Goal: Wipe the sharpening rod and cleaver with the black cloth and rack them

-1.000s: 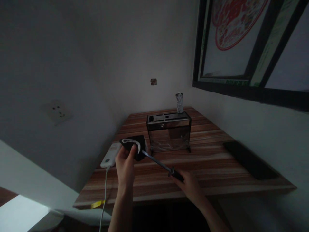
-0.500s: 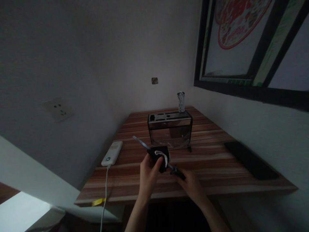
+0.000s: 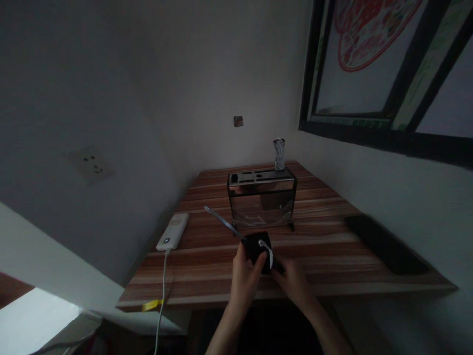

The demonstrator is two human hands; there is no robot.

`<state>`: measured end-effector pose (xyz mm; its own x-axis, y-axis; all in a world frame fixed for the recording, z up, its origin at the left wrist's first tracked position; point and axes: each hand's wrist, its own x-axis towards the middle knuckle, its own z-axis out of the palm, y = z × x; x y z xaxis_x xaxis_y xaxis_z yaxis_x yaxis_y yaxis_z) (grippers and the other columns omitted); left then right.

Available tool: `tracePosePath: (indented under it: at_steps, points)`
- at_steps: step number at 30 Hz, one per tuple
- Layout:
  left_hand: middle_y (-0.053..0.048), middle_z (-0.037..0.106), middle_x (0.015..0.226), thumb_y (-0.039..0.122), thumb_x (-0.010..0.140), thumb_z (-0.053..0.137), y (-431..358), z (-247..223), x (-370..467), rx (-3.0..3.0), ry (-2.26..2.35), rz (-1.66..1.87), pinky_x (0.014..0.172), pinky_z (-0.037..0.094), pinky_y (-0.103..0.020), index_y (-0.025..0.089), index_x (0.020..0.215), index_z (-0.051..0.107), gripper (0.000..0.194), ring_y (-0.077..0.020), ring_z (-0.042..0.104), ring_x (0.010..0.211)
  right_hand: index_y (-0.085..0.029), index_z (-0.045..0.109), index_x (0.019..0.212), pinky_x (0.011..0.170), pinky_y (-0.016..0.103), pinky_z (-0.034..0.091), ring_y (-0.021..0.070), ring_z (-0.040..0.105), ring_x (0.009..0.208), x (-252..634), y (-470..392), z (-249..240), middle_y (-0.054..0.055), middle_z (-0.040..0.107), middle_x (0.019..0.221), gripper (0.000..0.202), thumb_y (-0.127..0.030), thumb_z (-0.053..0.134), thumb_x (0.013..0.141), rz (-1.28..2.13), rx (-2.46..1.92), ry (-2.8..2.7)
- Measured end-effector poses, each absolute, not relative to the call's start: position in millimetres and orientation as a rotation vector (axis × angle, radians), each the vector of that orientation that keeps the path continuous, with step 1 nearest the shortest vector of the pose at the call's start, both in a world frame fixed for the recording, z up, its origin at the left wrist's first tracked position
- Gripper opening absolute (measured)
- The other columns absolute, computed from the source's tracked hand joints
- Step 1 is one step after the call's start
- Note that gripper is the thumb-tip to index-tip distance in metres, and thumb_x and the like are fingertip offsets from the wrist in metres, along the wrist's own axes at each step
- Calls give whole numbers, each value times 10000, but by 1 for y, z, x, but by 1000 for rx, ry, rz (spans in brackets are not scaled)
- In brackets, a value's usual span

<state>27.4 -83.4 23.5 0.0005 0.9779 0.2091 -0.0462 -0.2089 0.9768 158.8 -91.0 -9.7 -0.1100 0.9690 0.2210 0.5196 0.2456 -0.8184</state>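
Note:
My left hand (image 3: pixel 246 273) grips a black cloth (image 3: pixel 254 245) that has a white curved mark, with my thumb on top. From the cloth's upper left side a thin metal rod (image 3: pixel 223 222) sticks out, pointing toward the left and away from me. Just right of the cloth, my right hand (image 3: pixel 291 278) is closed round a dark handle (image 3: pixel 278 266), which touches or nearly touches the cloth. The handle is mostly covered by my fingers.
A clear box with a black and silver top (image 3: pixel 261 177) stands beyond my hands, a silver cup-like object (image 3: pixel 280 154) on it. A white power bank (image 3: pixel 173 231) with a cable lies left, yellow tape (image 3: pixel 151 305) at the front edge, a black slab (image 3: pixel 384 244) right.
My left hand and the cloth have slid right along the rod toward the handle. The rod between cloth and handle no longer shows, and more of it sticks out on the left.

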Motion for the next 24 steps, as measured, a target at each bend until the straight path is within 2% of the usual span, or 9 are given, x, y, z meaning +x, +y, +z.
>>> tracePosePath:
  at_steps: [6, 17, 24]
  points:
    - [-93, 637, 985, 250, 732, 591, -85, 19, 25, 1359, 1082, 1386, 813, 461, -286, 155, 1044, 500, 338, -191, 602, 935, -176, 647, 1008, 767, 350, 459, 256, 626, 890, 159, -92, -9, 99, 679, 966, 328, -148, 499, 715, 732, -1382, -1761]
    - [-82, 677, 889, 274, 695, 631, -88, 33, 19, 1422, 1190, 1413, 755, 485, -280, 153, 913, 567, 257, -206, 632, 866, -194, 657, 969, 754, 334, 461, 246, 632, 856, 157, -95, -8, 78, 691, 900, 287, -156, 510, 726, 685, -1377, -1766]
    - [-75, 677, 853, 291, 690, 634, -85, 35, 12, 1413, 1196, 1458, 697, 497, -261, 148, 887, 583, 248, -195, 642, 799, -193, 649, 988, 746, 342, 460, 259, 631, 872, 156, -95, -6, 84, 688, 938, 266, -195, 518, 757, 664, -1408, -1784]
